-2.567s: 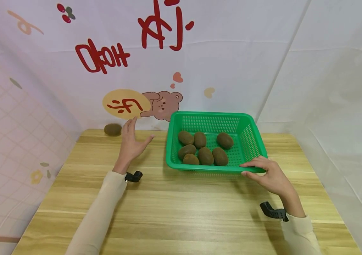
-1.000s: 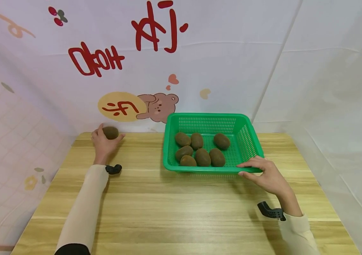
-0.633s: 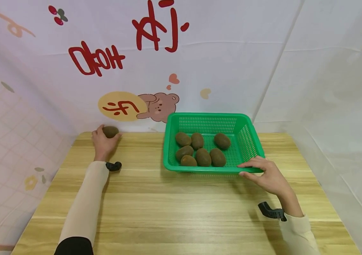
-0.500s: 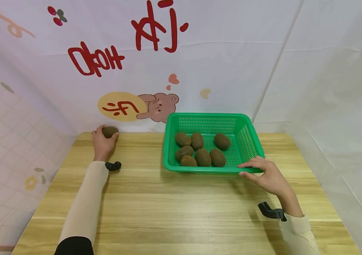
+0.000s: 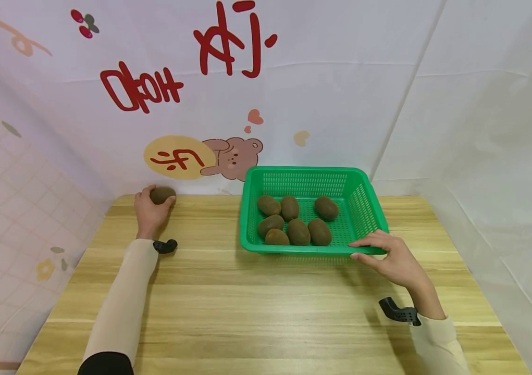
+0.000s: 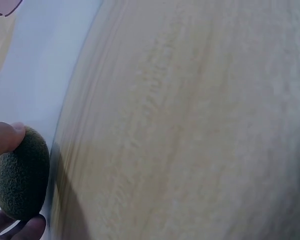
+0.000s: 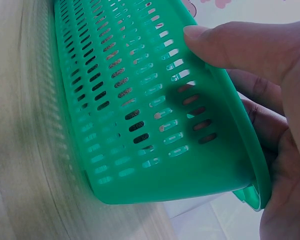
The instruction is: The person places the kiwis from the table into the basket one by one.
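Observation:
At the table's far left edge my left hand (image 5: 150,213) grips a brown kiwi (image 5: 163,195), thumb on one end and fingers on the other. The left wrist view shows that kiwi (image 6: 22,175) between thumb and fingertips, close to the table's back edge. My right hand (image 5: 394,258) pinches the near right corner of a green plastic basket (image 5: 312,249). In the right wrist view the thumb (image 7: 230,45) lies on the outside of the basket rim (image 7: 240,120), with fingers reaching inside. Several kiwis (image 5: 298,232) lie in the basket, mostly toward its left side.
The wood-grain table (image 5: 256,312) runs up to a white printed cloth (image 5: 331,88) at the back. Similar cloth hangs at the left and right sides. The basket stands near the back, right of the middle. A black wrist mount (image 5: 164,246) sits on my left forearm.
My left hand has moved left and back to the lone kiwi, and its thumb has closed onto it. The right hand keeps its hold on the basket. The view has shifted slightly.

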The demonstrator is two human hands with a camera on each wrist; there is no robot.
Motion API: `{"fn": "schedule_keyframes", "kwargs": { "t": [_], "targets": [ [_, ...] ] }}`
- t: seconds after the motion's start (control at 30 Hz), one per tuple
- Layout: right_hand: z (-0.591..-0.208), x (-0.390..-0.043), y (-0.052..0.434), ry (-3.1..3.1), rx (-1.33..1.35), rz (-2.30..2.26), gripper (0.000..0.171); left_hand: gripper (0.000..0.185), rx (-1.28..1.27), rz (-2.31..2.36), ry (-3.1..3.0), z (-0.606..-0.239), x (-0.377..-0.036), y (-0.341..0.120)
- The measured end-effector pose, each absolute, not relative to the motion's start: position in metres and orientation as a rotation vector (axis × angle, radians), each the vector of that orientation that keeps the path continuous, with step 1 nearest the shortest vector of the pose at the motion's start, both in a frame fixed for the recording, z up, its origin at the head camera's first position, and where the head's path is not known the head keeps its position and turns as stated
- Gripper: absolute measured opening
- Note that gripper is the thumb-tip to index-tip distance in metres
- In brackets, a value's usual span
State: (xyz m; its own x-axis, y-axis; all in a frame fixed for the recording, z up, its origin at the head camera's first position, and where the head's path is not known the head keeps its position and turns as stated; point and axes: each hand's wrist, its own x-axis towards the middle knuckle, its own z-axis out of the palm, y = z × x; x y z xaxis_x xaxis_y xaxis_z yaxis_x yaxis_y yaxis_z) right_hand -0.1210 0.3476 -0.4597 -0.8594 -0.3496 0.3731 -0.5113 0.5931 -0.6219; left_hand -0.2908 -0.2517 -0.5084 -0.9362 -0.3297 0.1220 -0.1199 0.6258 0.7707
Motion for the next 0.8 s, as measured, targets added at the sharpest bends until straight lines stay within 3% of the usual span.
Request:
{"fn": "schedule_keyframes", "kwargs": {
  "t": [0.4,0.8],
  "targets": [
    [-0.459,-0.120,0.348,-2.605,0.721,1.105,0.029,0.072,0.304,-1.219,-2.553,-0.502,-0.285,-0.241],
    [-0.460,-0.120,0.348,-2.607,0.725,1.113,0.036,0.069,0.222,-1.307,-2.503,-0.496,-0.272,-0.219]
  ]
}}
